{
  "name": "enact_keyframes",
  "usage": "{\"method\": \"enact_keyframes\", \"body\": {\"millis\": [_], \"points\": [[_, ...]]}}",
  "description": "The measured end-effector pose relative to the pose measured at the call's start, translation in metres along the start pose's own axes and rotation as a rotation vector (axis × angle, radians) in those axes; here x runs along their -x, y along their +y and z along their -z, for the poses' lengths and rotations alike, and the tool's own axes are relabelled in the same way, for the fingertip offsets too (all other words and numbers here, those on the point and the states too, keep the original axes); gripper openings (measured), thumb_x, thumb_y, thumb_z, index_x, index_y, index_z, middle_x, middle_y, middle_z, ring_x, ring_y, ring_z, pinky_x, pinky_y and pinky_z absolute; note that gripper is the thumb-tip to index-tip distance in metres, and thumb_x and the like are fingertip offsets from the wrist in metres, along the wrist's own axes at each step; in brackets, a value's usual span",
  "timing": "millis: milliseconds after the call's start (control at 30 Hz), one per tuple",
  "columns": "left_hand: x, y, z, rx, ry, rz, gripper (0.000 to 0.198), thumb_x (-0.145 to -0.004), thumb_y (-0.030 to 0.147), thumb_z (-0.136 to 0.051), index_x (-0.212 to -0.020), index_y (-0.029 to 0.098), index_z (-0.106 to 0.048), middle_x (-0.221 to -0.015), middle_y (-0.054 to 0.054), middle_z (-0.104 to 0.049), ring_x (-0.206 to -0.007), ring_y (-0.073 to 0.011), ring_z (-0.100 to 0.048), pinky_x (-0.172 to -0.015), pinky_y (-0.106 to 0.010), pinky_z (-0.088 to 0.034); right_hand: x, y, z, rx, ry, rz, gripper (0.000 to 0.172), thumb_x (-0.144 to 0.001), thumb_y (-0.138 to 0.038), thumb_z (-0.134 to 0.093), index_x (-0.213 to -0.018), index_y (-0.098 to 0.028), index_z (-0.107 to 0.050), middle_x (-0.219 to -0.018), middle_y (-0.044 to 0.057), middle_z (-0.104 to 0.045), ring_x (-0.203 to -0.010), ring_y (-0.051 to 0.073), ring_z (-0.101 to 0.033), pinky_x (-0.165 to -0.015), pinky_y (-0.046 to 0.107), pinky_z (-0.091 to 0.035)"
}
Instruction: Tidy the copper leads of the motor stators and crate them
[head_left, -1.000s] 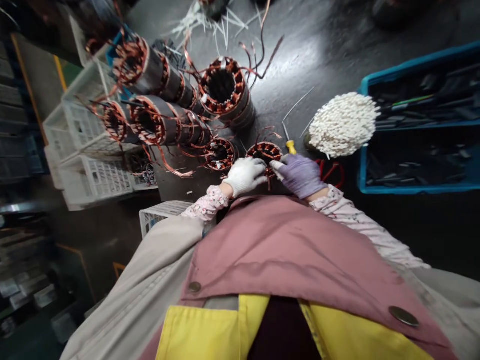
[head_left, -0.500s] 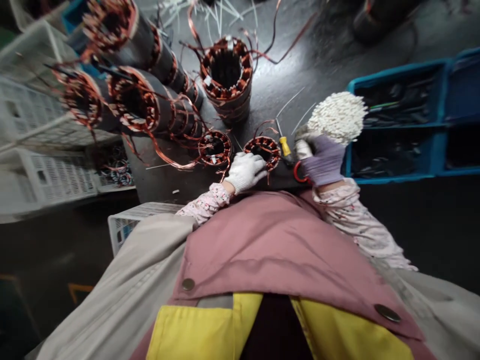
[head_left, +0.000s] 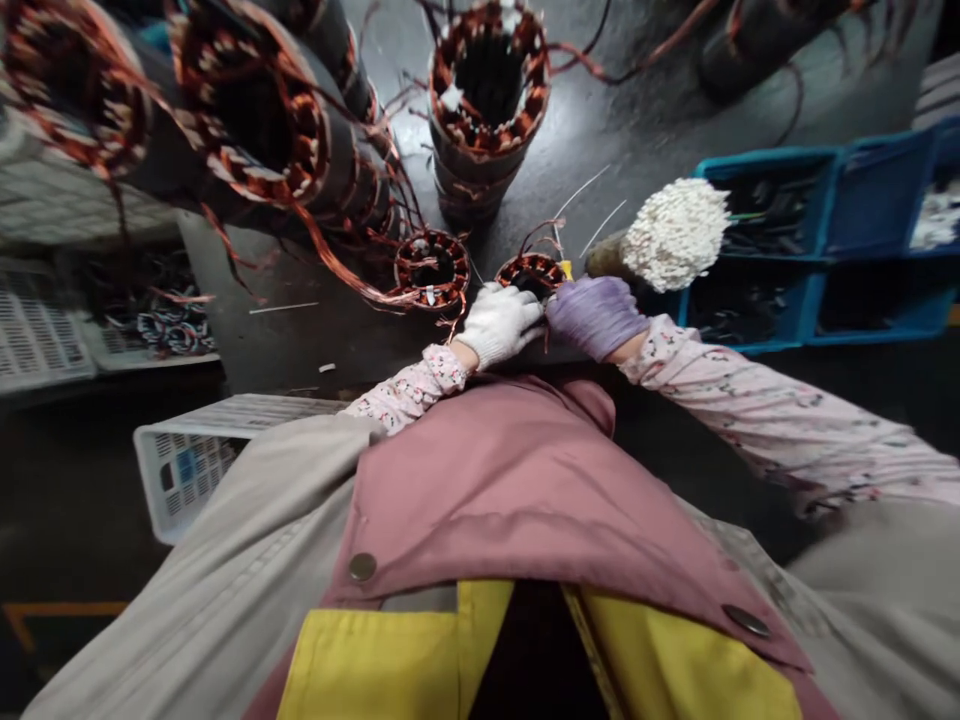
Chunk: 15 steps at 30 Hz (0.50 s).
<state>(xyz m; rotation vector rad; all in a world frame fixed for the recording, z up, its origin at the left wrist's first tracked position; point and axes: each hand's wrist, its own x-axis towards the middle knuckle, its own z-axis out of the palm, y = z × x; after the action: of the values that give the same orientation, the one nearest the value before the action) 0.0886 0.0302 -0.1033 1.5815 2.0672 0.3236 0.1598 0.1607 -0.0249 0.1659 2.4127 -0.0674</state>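
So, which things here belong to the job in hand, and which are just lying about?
In hand, it seems:
short copper-wound dark ring, at the white-gloved left hand and purple-gloved right hand
round white bundle of thin pieces, perhaps, near the right hand

Probably just lying about:
thin white strip on the dark table
slotted white plastic crate
tall copper-wound dark cylinder, untouched

Glare whitens the dark tabletop (head_left: 600,125); outer edges look dim, stretched, blurred.

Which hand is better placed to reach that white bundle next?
Probably the right hand: its purple glove is nearer the white bundle. The left hand, gloved in white, is farther away, toward the other side of the small copper-wound ring.
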Motion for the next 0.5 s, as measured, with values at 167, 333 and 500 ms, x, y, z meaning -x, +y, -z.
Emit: {"method": "enact_keyframes", "body": {"millis": [167, 333, 500], "points": [[0.000, 0.002, -0.001, 0.057, 0.023, -0.010, 0.036, -0.101, 0.040, -0.048, -0.118, 0.020, -0.072, -0.120, -0.012, -0.071, -0.110, -0.0289, -0.059, -0.096, -0.046, -0.035, -0.011, 0.006, -0.030, -0.272, 0.158, -0.338, 0.037, -0.093, -0.026, -0.047, -0.106, -0.006, -0.076, -0.107, 0.022, -0.074, -0.098, 0.033, -0.070, -0.077, 0.038, -0.049], [0.001, 0.003, -0.001, 0.109, 0.012, -0.005, 0.035, -0.100, 0.038, -0.048, -0.116, 0.018, -0.073, -0.120, -0.013, -0.070, -0.112, -0.0294, -0.058, -0.101, -0.048, -0.035, 0.007, -0.014, -0.091, -0.924, 0.360, -0.602, 0.049, -0.095, -0.032, -0.034, -0.118, -0.013, -0.073, -0.087, 0.015, -0.076, -0.072, 0.025, -0.068, -0.063, 0.037, -0.054], [0.005, 0.000, 0.017, 0.319, 0.087, 0.082, 0.028, -0.099, 0.037, -0.052, -0.105, 0.017, -0.072, -0.124, -0.009, -0.071, -0.109, -0.0239, -0.064, -0.097, -0.038, -0.043, 0.034, 0.002, -0.128, -1.046, 0.512, -0.661, 0.053, -0.096, -0.040, -0.036, -0.124, -0.010, -0.070, -0.089, 0.016, -0.073, -0.076, 0.029, -0.069, -0.070, 0.045, -0.057]]}}
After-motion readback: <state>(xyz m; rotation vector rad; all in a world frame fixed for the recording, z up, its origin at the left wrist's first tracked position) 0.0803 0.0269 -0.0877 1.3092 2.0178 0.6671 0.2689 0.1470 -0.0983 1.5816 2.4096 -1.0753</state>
